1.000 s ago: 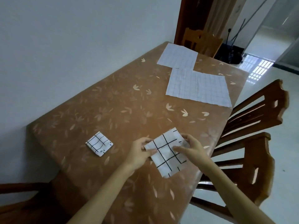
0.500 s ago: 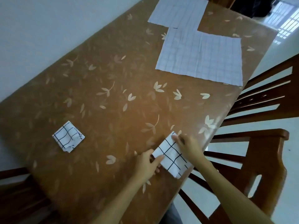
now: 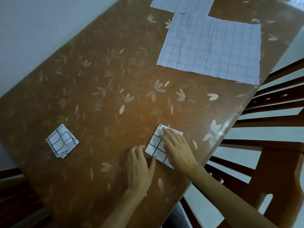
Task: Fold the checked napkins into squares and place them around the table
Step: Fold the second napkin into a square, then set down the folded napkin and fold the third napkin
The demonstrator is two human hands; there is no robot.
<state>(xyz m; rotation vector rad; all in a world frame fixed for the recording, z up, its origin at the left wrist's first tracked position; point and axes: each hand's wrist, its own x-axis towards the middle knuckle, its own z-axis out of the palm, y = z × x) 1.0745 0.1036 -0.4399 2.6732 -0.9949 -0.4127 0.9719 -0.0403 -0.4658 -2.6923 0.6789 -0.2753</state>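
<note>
Folded checked napkin (image 3: pixel 156 145) flat on the surface (image 3: pixel 102 83), near the right-hand edge and towards the near end. Pinned beneath the right grip (image 3: pixel 178 149): palm down, fingers straight and slightly spread, covering the right half of the cloth, fingertips up at its far corner. Touched at the near-left corner by the fingertips of the left grip (image 3: pixel 139 167), fingers extended and loosely together, the rest of that grip over bare surface just beside the cloth. Both grips flat and open-handed, curled round nothing.

Well apart to the left, a second folded napkin (image 3: pixel 61 141), slightly ruffled, near the opposite edge. Farther up the surface, an unfolded napkin (image 3: pixel 210 48) spread flat by the right-hand edge. Just beyond it, another unfolded napkin (image 3: pixel 181 4), corners meeting, cut off by the top of the view. Past the right-hand edge, dark wooden chairs (image 3: pixel 279 97). Pale wall (image 3: pixel 32 22) along the left.
</note>
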